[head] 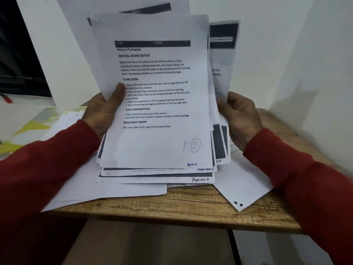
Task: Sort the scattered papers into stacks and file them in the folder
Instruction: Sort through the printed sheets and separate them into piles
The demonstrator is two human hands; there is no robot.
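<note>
I hold a stack of printed papers (152, 92) upright in front of me, above a small wooden table (191, 209). My left hand (103, 109) grips the stack's left edge, thumb pressed on the front sheet. My right hand (240, 115) grips the right edge, where a few sheets fan out. The front sheet has a dark header bar, printed text and a handwritten "F 2" near its bottom. More loose sheets (118, 190) lie flat on the table under the stack, one marked "Page No: 3" (200, 179). No folder is clearly visible.
A white sheet (244, 186) hangs over the table's front right edge. To the left lies a yellow and white patterned surface (28, 129). White walls close in behind and to the right. A dark window or screen (17, 54) sits at upper left.
</note>
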